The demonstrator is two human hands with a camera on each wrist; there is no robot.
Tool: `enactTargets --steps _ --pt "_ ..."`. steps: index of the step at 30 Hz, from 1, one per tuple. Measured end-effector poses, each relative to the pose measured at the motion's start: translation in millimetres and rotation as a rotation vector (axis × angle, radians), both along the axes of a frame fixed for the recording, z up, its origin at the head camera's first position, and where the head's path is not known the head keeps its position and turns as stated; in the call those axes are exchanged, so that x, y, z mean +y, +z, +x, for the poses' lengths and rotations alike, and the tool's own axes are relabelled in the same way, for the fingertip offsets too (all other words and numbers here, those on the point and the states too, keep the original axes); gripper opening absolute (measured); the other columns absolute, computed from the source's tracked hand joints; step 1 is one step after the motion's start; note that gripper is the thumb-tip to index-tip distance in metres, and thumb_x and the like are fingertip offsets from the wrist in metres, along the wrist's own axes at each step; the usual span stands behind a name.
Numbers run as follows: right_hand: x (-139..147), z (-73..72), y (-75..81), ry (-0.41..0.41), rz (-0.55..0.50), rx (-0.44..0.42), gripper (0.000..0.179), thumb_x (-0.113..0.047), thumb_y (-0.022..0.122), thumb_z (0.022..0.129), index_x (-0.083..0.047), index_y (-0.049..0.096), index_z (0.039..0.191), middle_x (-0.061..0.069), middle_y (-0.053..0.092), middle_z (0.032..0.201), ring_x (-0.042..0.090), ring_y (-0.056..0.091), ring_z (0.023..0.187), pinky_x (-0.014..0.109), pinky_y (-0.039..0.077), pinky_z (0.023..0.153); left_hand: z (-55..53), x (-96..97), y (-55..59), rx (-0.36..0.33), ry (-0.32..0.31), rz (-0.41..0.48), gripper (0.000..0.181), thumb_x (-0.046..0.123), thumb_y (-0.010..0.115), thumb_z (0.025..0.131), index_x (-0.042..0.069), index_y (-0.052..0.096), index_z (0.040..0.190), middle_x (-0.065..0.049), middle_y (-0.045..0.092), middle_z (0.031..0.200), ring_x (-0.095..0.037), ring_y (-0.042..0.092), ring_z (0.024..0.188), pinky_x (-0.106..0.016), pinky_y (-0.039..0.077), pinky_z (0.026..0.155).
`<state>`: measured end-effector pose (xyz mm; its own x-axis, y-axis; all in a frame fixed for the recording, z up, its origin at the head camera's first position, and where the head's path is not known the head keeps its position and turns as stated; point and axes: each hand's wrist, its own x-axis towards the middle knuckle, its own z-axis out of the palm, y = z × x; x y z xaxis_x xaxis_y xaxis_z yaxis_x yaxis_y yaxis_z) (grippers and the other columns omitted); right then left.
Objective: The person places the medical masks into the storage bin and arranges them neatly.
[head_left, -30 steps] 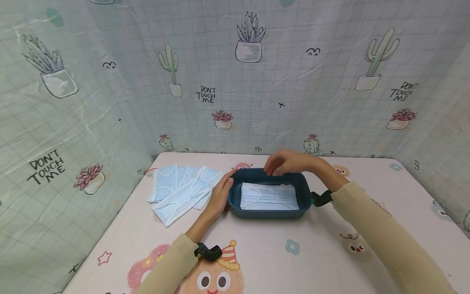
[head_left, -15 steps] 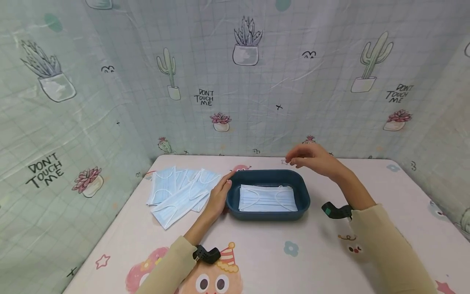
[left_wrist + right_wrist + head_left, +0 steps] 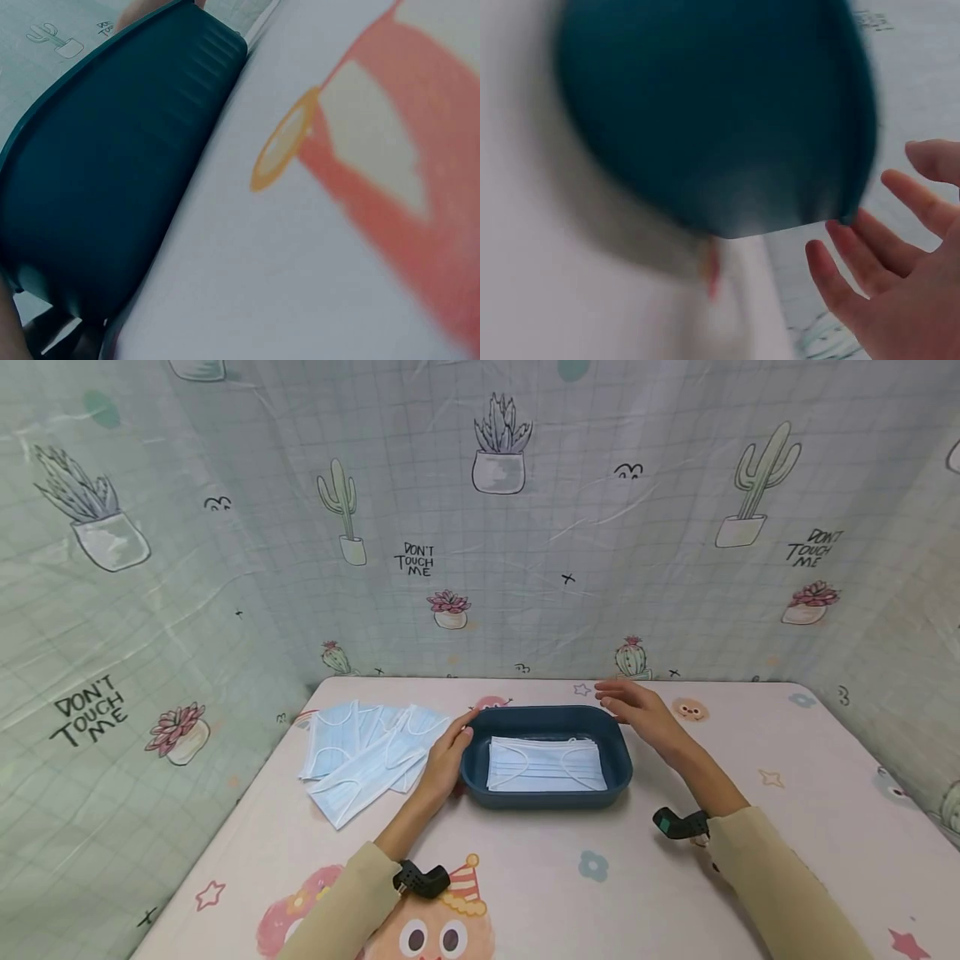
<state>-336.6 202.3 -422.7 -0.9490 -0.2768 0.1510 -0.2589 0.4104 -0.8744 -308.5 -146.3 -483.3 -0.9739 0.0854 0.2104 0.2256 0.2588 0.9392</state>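
A dark blue rectangular plastic bin (image 3: pixel 546 800) with rounded corners stands at the middle of the table in the head view. Light blue face masks (image 3: pixel 547 766) lie flat inside it, ear loops on top. My left hand (image 3: pixel 444 762) rests along the bin's left end, its fingers reaching forward against the side. Near the bin's back right corner is my right hand (image 3: pixel 641 712), fingers spread and holding nothing. In the right wrist view the spread fingers (image 3: pixel 836 281) are close to the bin's rim; whether they touch it I cannot tell. Left of the bin, several more face masks (image 3: pixel 360 768) overlap loosely.
The table (image 3: pixel 525 877) wears a pale pink cloth with cartoon prints. Behind it and at both sides hangs a grid-patterned curtain (image 3: pixel 570 510) with cactus drawings. Black camera mounts (image 3: pixel 681 823) sit on both wrists.
My right hand has moved from above the bin out to its right, then lowered beside the back right corner, its fingers spreading. My left hand has stayed at the left end.
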Motion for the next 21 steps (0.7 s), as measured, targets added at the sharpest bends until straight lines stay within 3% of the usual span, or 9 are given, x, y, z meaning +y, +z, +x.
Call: enactTargets --steps 2,5,13,17,21 --pt "-1.4 -1.0 -6.5 0.012 -0.041 -0.048 0.05 -0.033 0.049 0.11 -0.008 0.045 0.153 0.024 0.049 0.155 0.044 0.046 0.144 0.067 0.035 0.118 -1.8 1.0 -1.8 0.008 0.003 0.014 0.044 0.026 0.043 0.112 0.022 0.05 0.155 -0.004 0.044 0.164 -0.031 0.035 0.155 -0.059 0.024 0.127" --pt "-4.3 -2.7 -16.7 0.028 -0.077 -0.099 0.05 -0.033 0.048 0.11 -0.009 0.044 0.154 0.023 0.042 0.16 0.046 0.038 0.148 0.072 0.025 0.12 -2.7 1.6 -3.0 0.03 0.01 0.008 0.043 0.029 0.045 0.111 0.025 0.052 0.153 -0.002 0.048 0.161 -0.029 0.038 0.154 -0.057 0.026 0.127" --pt "-12.1 -8.3 -41.4 0.062 -0.165 -0.141 0.047 -0.023 0.041 0.112 -0.011 0.042 0.157 0.016 0.026 0.171 0.042 0.019 0.159 0.066 0.013 0.127 -1.2 -4.4 0.8 0.031 0.034 -0.065 0.042 0.029 0.046 0.11 0.027 0.055 0.151 -0.006 0.053 0.157 -0.032 0.045 0.148 -0.058 0.03 0.125" --pt "-11.1 -8.3 -45.1 0.08 -0.188 -0.15 0.046 -0.022 0.037 0.113 -0.012 0.043 0.157 0.014 0.026 0.171 0.039 0.015 0.161 0.065 0.01 0.128 -0.4 -7.4 4.5 0.014 0.017 -0.139 0.043 0.03 0.046 0.109 0.031 0.052 0.152 -0.005 0.051 0.159 -0.033 0.044 0.149 -0.06 0.032 0.123" --pt "-10.0 -8.7 -45.8 0.101 -0.19 -0.138 0.045 -0.021 0.037 0.113 -0.011 0.045 0.157 0.014 0.029 0.17 0.038 0.014 0.161 0.063 0.008 0.129 -1.5 -13.0 10.3 0.027 0.002 -0.202 0.042 0.031 0.049 0.109 0.031 0.053 0.151 -0.01 0.061 0.148 -0.033 0.057 0.136 -0.058 0.043 0.115"
